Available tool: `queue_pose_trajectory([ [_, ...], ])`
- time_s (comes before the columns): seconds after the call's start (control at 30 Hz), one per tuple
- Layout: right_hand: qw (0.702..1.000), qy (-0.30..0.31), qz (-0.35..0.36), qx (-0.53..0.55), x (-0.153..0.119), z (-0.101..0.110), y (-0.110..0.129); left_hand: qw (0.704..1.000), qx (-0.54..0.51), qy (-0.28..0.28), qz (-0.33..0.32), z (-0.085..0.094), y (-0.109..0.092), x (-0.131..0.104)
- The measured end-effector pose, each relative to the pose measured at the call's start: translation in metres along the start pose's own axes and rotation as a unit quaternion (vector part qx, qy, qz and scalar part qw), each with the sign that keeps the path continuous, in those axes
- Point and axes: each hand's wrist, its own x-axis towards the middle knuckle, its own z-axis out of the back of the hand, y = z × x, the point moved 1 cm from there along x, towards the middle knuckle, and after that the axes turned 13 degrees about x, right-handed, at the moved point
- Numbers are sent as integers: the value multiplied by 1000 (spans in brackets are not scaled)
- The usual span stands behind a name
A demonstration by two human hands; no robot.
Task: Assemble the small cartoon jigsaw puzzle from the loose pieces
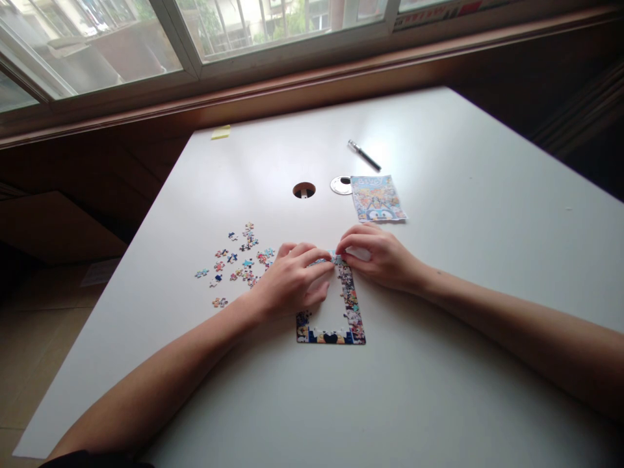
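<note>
The white table point(439, 390) is giving the work a flat bed, so pressing straight down, not sideways, should be paying off best here. On it the puzzle point(358, 325) is lying directly between the hands, its pieces forming a border around a pale middle, its near edge showing below the fingers and part of its left side hiding under the left hand. And here's the fine stuff: the left hand point(295, 276) is arching over the upper left, fingers loosely curled and partly apart, tips touching or nearly touching the far edge; whether it's gripping a piece, I cannot tell. The right hand point(377, 253) is coming in at the far right corner, thumb and forefinger almost meeting; a piece may be sitting between them, but the tips are covering it. Good form would be steadying the border with the left while the right is lining up tab and socket, pressing lightly and never forcing. Just beyond the right hand, the picture sheet point(377, 198) is lying face up, handy for checking colours. The loose pieces point(248, 263) are scattering left of the left hand, within easy reach.
</note>
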Motion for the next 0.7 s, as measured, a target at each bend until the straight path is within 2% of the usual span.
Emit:
queue_pose_trajectory([
  [0.1, 1000, 1, 2, 2, -1, 0, 0, 1000, -5, -10, 2, -1, 2, 0],
  [0.3, 999, -23, 18, 13, -3, -2, -1, 996, 8, -52, 77, -2, 9, -1],
  [0.47, 998, -18, 54, -3, -4, -2, 0, 998, 5, -36, 47, -4, 7, -1],
  [0.7, 997, 0, 67, -24, -5, -3, -2, 998, 12, -28, 51, -3, 5, -1],
])
